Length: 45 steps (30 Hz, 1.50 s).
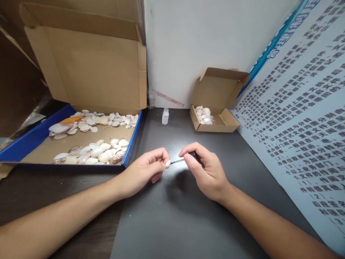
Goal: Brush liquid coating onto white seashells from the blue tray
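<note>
Between the fingertips of my left hand (151,165) is a small white seashell (168,164), held a little above the dark grey mat. My right hand (206,171) is closed on the black cap of a brush applicator (178,160). Its thin stem points left, and the dark tip meets the shell or sits right at its edge. Beyond both hands, a small clear glass bottle (165,117) with a printed label stands upright without a cap.
On the left, an open blue-sided cardboard box (132,142) holds several rows of shells (99,151). A smaller open cardboard box (218,126) with shells stands back right. A white panel (210,39) rises behind, and a printed sheet (296,144) slopes along the right.
</note>
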### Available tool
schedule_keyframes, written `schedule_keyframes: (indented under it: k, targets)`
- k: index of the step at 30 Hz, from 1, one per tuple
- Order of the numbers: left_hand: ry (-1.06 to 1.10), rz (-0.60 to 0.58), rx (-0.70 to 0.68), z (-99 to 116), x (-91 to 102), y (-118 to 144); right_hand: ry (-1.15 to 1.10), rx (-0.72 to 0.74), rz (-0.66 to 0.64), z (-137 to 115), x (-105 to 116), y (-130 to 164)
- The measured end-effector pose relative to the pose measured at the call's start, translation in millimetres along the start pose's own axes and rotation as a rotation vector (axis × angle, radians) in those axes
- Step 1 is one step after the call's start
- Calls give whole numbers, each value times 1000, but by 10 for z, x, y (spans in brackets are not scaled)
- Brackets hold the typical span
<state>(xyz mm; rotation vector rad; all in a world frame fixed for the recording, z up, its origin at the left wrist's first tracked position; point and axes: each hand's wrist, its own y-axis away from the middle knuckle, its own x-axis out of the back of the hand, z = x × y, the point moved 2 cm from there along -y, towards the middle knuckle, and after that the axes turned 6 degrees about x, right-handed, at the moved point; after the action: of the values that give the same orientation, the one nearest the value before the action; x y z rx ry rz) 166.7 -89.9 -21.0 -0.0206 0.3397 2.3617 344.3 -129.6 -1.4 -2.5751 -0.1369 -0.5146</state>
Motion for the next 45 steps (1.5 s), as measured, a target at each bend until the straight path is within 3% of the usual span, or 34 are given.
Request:
schedule_keyframes:
  k: [20, 29, 45]
  targets:
    - [4, 2, 8, 3, -4, 6, 58, 21, -28, -23, -2, -9]
    - [-5, 8, 12, 6, -9, 2, -70, -1, -19, 36, 1, 36]
    - [-9, 14, 8, 26, -10, 4, 32, 32, -41, 6, -8, -16]
